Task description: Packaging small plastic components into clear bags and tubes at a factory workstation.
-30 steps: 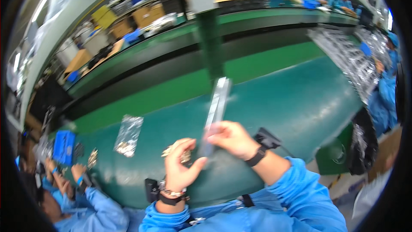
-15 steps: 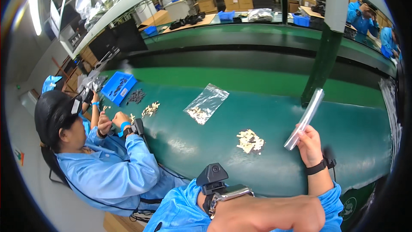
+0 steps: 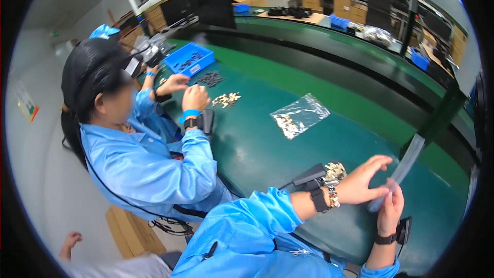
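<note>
My right hand [image 3: 392,210] is closed on a long narrow strip of clear plastic [image 3: 409,160], rolled or folded, that slants up to the right. Reaching across from the left, my left hand [image 3: 361,179] has its fingers stretched and apart beside the strip, holding nothing. Behind my left wrist lies a pile of small cream-coloured pieces [image 3: 335,170], partly hidden by the wrist and its strapped-on black device. Farther off on the green tabletop [image 3: 252,134] rests a clear zip bag [image 3: 310,112] with similar pieces inside.
At my left a person in blue [image 3: 149,170] works with both hands near another cream pile [image 3: 226,99]. Beyond are dark pieces [image 3: 210,79] and a blue bin [image 3: 190,59]. A green post [image 3: 437,116] rises at the right. A cardboard box [image 3: 135,231] stands at lower left.
My view has swung left. My left hand has come up from the lower edge to beside the plastic strip, its fingers spread. The right hand still holds the strip.
</note>
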Available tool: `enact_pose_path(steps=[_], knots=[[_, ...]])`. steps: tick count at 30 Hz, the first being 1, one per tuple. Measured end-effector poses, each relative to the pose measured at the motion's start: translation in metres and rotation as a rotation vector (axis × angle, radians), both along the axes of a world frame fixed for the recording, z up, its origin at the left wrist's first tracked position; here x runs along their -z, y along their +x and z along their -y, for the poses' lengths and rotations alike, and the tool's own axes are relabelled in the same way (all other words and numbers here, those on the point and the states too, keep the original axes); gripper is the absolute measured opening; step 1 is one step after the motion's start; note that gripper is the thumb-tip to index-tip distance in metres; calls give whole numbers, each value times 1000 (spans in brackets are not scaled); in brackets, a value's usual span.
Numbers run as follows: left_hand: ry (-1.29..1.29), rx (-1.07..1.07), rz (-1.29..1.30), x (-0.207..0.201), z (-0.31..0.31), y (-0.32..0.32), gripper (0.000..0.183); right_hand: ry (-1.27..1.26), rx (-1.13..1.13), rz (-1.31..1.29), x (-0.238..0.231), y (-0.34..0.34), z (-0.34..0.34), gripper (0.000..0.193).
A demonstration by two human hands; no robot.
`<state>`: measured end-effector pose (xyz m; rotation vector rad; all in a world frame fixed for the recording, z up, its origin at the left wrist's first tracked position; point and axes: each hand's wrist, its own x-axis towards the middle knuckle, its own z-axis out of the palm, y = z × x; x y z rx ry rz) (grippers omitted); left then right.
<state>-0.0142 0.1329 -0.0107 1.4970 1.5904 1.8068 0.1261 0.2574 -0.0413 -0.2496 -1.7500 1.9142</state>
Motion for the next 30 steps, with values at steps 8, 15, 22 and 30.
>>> enact_pose_path(steps=[8,15,22,30], knots=[[-16,41,-15,3,18,-2,41,235,126,-19,11,-2,-3,43],[27,85,26,-1,16,1,31,303,133,-29,8,7,-5,50],[-126,163,95,3,18,1,31,255,117,-10,6,3,8,61],[-182,215,170,12,14,-4,25,204,253,-106,10,-1,2,59]])
